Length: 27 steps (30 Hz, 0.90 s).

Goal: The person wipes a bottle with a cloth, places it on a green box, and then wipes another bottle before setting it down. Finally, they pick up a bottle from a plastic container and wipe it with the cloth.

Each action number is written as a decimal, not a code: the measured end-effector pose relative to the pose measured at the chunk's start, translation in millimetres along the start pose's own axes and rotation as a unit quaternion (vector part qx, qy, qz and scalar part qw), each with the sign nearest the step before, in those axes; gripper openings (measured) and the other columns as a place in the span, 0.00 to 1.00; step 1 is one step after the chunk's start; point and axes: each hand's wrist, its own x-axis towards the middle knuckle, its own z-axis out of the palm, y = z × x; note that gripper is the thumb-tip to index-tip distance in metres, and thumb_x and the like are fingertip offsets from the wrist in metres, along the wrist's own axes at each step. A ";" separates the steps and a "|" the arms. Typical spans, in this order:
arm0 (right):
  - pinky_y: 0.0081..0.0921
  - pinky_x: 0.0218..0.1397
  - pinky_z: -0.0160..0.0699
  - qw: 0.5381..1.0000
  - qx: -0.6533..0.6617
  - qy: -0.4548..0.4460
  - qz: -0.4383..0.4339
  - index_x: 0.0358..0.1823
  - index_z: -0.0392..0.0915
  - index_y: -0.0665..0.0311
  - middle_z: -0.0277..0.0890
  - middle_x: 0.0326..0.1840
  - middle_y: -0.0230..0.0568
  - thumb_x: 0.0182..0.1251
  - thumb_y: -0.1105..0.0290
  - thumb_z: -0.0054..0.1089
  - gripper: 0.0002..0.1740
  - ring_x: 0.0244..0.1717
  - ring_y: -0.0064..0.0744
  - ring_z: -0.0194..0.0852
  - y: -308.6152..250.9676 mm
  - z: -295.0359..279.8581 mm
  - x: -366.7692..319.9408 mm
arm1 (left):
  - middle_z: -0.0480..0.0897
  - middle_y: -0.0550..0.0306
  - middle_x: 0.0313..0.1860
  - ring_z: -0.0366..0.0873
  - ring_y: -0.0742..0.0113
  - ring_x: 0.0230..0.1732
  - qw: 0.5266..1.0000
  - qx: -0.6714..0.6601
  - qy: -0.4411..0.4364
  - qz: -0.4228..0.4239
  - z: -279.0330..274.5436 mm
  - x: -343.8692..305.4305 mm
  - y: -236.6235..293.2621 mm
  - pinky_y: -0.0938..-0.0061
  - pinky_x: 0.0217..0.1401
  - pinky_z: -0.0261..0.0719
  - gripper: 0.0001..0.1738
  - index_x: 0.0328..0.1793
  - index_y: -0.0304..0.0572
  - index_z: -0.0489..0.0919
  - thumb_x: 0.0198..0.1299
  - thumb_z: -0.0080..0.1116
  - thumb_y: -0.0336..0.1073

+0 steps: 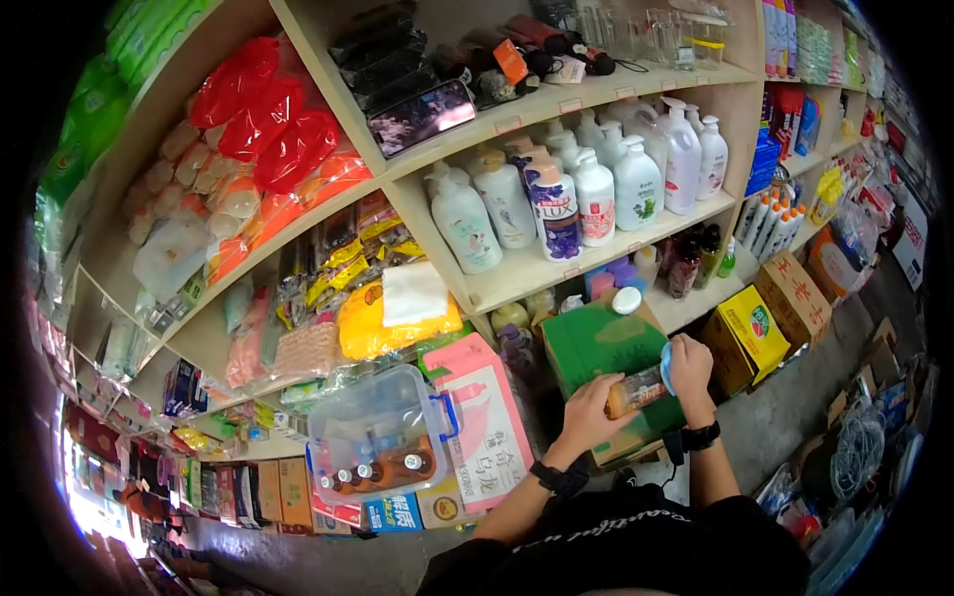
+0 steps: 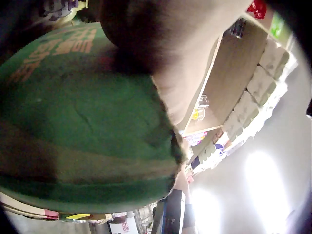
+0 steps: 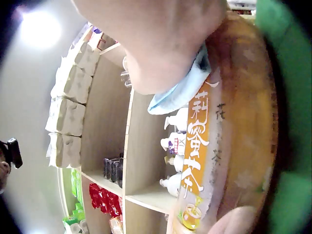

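Our left hand (image 1: 586,409) curls round a smooth, cylindrical amber bottle with an orange label (image 1: 636,390), held level just above a matte green cardboard box (image 1: 594,348). Our right hand (image 1: 692,366) pinches a soft pale-blue cloth (image 1: 667,363) against the bottle's end. Beyond the box, glossy white pump bottles (image 1: 636,184) line a pale wooden shelf (image 1: 556,273).

On purple bottle (image 1: 556,214), middle shelf: "LUX". On orange label strip (image 3: 197,146) of tea bottle (image 3: 239,122): vertical Chinese characters, "蜜茶" legible. On pink box (image 1: 485,422), brown carton (image 1: 795,296) and green box (image 2: 73,122): Chinese characters, too small or blurred to read.
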 end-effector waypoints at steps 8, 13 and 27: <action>0.50 0.51 0.77 0.940 -0.058 -0.119 -0.314 0.41 0.81 0.67 0.82 0.34 0.52 0.67 0.67 0.60 0.09 0.40 0.58 0.81 -56.0 -1.8 -24.4 | 0.85 0.49 0.61 0.85 0.46 0.61 0.993 -0.099 0.047 -0.051 -4.3 1.4 6.1 0.57 0.63 0.85 0.59 0.88 0.52 0.63 0.49 0.83 0.43; 0.48 0.54 0.81 0.929 0.060 -0.240 -0.276 0.61 0.74 0.67 0.81 0.52 0.58 0.70 0.69 0.63 0.21 0.47 0.61 0.82 -81.9 -29.0 6.4 | 0.81 0.53 0.64 0.84 0.44 0.58 1.000 -0.017 0.000 0.003 -5.3 1.1 1.1 0.56 0.59 0.86 0.51 0.81 0.59 0.72 0.47 0.81 0.41; 0.37 0.52 0.81 0.866 0.045 -0.105 -0.486 0.56 0.77 0.65 0.81 0.46 0.46 0.72 0.73 0.62 0.13 0.48 0.43 0.83 -271.8 4.7 189.6 | 0.81 0.52 0.67 0.85 0.44 0.59 0.999 -0.028 -0.012 0.015 -7.7 2.6 0.1 0.54 0.60 0.88 0.47 0.79 0.58 0.74 0.51 0.81 0.41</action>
